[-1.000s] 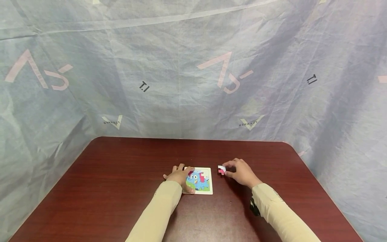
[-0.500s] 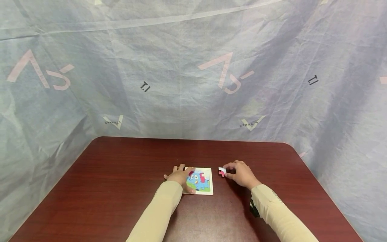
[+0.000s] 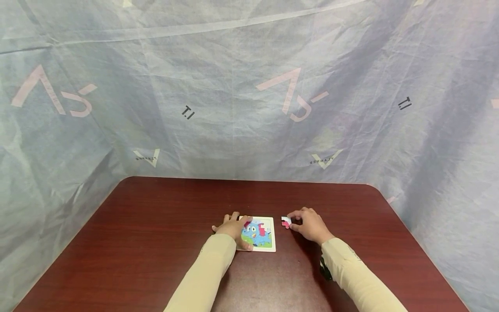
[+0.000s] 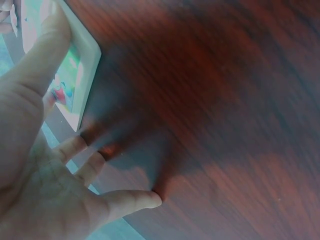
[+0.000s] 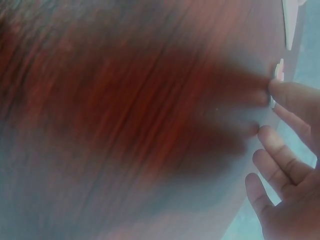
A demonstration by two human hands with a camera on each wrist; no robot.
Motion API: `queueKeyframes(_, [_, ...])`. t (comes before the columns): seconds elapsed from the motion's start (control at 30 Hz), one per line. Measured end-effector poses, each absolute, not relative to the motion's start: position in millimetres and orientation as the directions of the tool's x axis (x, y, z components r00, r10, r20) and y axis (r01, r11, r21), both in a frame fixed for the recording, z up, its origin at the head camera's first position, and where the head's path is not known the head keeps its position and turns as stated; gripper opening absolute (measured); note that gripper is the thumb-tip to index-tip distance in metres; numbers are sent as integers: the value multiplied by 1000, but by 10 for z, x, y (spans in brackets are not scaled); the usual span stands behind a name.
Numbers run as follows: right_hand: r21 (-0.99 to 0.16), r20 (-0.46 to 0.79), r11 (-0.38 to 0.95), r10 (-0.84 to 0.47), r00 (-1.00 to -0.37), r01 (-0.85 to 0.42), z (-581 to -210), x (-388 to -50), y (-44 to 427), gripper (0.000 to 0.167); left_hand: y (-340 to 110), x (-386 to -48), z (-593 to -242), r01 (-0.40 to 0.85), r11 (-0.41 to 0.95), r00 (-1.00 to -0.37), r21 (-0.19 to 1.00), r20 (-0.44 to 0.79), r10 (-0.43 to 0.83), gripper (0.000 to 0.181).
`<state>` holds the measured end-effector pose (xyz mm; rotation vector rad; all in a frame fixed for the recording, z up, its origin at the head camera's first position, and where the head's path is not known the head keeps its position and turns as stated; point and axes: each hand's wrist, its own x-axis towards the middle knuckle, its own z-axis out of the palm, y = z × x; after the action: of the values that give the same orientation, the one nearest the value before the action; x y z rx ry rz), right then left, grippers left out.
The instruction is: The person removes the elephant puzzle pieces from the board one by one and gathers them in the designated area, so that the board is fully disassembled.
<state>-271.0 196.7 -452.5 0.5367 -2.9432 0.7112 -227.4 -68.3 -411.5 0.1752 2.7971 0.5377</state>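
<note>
We list: left hand point(image 3: 231, 230), spread wide, on elephant jigsaw point(image 3: 262, 237); right hand point(image 3: 310, 225), farther right, pinching one puzzle piece point(image 3: 286, 222).

White-rimmed puzzle point(image 3: 273, 234), blue cartoon animal point(image 3: 256, 236), pink and white piece point(image 3: 286, 221), reddish wood-grained table point(image 3: 163, 221), cream sleeves point(image 3: 206, 268)

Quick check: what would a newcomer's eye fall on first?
Probably the blue cartoon puzzle in its white frame on the dark red table, the left hand spread over its left side. Next, the pink and white piece to its right, pinched by the right hand.
</note>
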Motion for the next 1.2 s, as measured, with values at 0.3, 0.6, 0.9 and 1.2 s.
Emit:
queueKeyframes(0.3, [-429, 137, 837, -311, -941, -339, -4541, -2704, 1975, 30, -677, -2311, -4187, 64, 923, -952, 380, -254, 171, 91])
queueKeyframes(0.6, [-482, 165, 806, -301, -939, -343, -4567, -2715, 2005, 28, -671, -2295, -4172, 64, 921, -955, 384, -245, 169, 90])
queueKeyframes(0.9, [-625, 102, 738, -247, -964, -255, -4541, -2714, 2008, 29, -672, -2257, -4114, 67, 916, -958, 397, -232, 171, 87])
queueKeyframes(1.2, [-676, 93, 701, -226, -970, -228, -4500, -2676, 1961, 31, -686, -2311, -4196, 61, 918, -954, 392, -248, 169, 89])
